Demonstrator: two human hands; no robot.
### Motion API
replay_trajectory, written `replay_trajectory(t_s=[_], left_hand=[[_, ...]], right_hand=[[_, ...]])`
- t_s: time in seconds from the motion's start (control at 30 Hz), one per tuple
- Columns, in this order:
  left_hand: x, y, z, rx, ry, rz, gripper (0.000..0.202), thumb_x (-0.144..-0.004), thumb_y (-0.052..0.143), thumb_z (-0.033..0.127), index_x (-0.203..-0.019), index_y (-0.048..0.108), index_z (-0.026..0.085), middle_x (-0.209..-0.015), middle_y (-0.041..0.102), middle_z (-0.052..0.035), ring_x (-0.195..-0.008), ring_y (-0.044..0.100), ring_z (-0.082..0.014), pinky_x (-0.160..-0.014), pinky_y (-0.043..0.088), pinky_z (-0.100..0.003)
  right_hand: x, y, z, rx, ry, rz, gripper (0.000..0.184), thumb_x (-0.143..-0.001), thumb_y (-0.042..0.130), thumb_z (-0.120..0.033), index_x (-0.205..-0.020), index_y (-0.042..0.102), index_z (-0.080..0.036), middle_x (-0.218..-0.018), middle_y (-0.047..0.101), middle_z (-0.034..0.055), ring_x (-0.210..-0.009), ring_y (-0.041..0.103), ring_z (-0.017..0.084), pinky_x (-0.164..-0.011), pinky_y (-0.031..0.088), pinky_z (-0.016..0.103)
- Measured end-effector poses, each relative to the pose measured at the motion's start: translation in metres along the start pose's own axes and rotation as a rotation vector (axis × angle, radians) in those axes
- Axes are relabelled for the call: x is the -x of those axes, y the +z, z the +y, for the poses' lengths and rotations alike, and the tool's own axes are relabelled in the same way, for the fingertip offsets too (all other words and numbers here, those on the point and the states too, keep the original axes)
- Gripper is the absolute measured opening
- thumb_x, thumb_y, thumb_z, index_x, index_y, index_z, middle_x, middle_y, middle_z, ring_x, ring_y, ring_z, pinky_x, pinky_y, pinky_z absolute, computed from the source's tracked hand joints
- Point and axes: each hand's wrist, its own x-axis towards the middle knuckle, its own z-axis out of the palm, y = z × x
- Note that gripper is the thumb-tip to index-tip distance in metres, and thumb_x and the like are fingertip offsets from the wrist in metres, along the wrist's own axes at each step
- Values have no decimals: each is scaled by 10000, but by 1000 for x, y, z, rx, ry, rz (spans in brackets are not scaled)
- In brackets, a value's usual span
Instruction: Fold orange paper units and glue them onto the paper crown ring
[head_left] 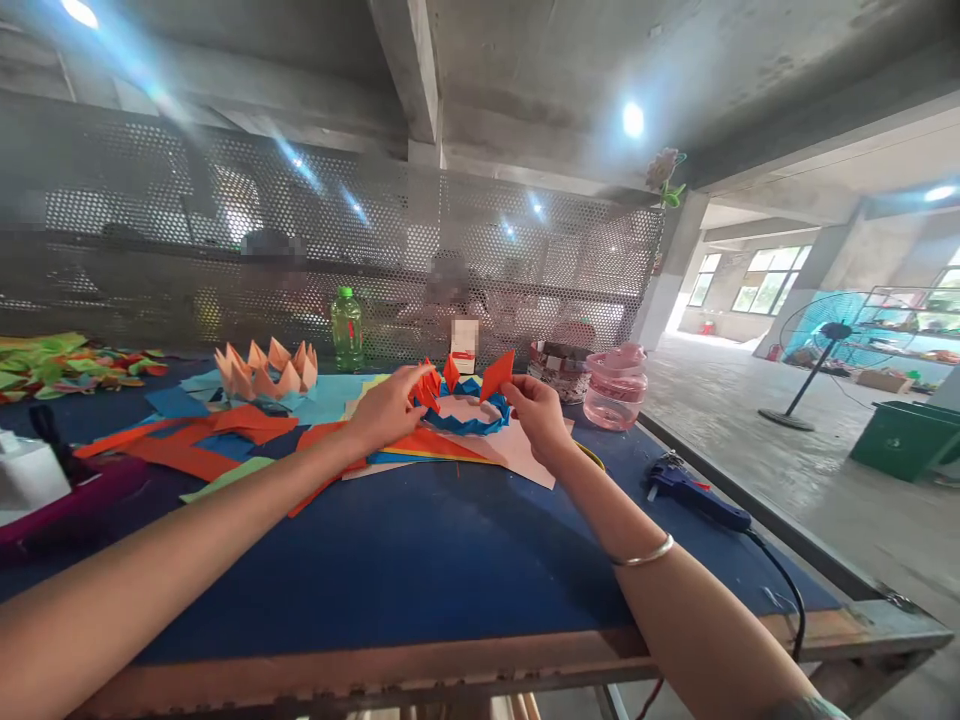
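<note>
A blue folded paper ring (469, 418) with orange points stuck in it rests on loose coloured sheets on the blue table (420, 570). My left hand (390, 408) grips the ring's left side, fingers pinched at its orange points (430, 388). My right hand (536, 412) pinches an orange folded paper piece (496, 375) at the ring's right edge. A thin metal bangle (643, 556) circles my right forearm.
A finished peach paper crown (266, 370) stands back left beside a green bottle (346, 328). Orange and blue paper sheets (202, 440) lie left. A pink jar (615, 385) and patterned cup (559, 368) stand right. A blue glue gun (694, 490) lies near the right edge. A perforated metal screen (315, 250) backs the table.
</note>
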Motion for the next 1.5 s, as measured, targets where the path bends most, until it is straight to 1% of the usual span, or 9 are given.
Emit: replay_trajectory(t_s=[0.17, 0.3, 0.43, 0.7, 0.87, 1.0, 1.17, 1.37, 1.5], left_hand=[[-9, 1, 11, -285, 269, -24, 407, -812, 556, 120, -1195, 611, 246, -1462, 467, -85, -1218, 531, -310, -960, 430, -447], [-17, 3, 7, -441, 406, -84, 265, -736, 637, 91, -963, 696, 215, -1268, 614, -98, -1187, 531, -311, -1026, 340, -508], [-19, 12, 10, -533, 486, -108, 194, -750, 642, 112, -905, 706, 209, -1140, 666, -88, -1128, 556, -281, -1051, 311, -502], [-21, 21, 26, -596, 508, -129, 215, -731, 560, 6, -778, 712, 150, -950, 710, -111, -1036, 602, -291, -1052, 317, -535], [2, 1, 32, -576, 521, -158, 168, -726, 604, 36, -776, 702, 162, -955, 714, -100, -1021, 613, -277, -1075, 312, -533], [34, -16, 46, -507, 520, -195, 64, -812, 638, 154, -820, 696, 181, -959, 723, -66, -1019, 629, -255, -1057, 347, -517], [55, -35, 63, -309, 530, -253, 127, -917, 578, 257, -951, 691, 213, -1061, 722, -33, -1118, 608, -214, -1098, 325, -446], [46, -37, 43, -292, 536, -229, 410, -799, 727, 322, -1178, 630, 202, -1245, 652, -108, -1213, 544, -297, -1103, 285, -548], [39, -31, 38, -412, 594, -292, 122, -846, 653, 222, -956, 701, 207, -1077, 700, -74, -1132, 582, -275, -1081, 323, -534]], right_hand=[[3, 4, 1, -16, -17, -4, 262, -698, 592, -385, -791, 670, -153, -716, 660, 14, -579, 471, 100, -522, 340, 225], [4, 6, 1, -26, -26, -19, 248, -695, 600, -382, -770, 665, -155, -688, 649, 9, -562, 457, 100, -518, 331, 227], [4, 5, 0, -30, -40, -6, 257, -706, 590, -387, -786, 667, -154, -721, 666, 21, -568, 461, 103, -521, 330, 231], [5, 5, -2, -37, -71, 13, 243, -731, 569, -373, -802, 658, -158, -703, 651, 7, -561, 479, 107, -521, 358, 234], [5, 8, 0, -40, -96, 4, 225, -757, 555, -344, -826, 664, -160, -707, 660, 5, -580, 516, 115, -541, 390, 235], [9, 13, 0, -23, -128, -24, 183, -771, 572, -315, -802, 678, -169, -785, 707, 25, -693, 598, 139, -641, 450, 250], [17, 16, -6, 10, -154, -90, 174, -796, 573, -309, -811, 678, -171, -817, 728, 43, -737, 641, 159, -671, 480, 265], [27, 8, -9, 76, -170, -137, 155, -804, 575, -294, -828, 676, -178, -832, 720, 35, -763, 649, 161, -722, 487, 280], [35, 2, -14, 125, -165, -147, 139, -804, 579, -277, -799, 669, -171, -794, 705, 31, -726, 620, 154, -668, 463, 266]])
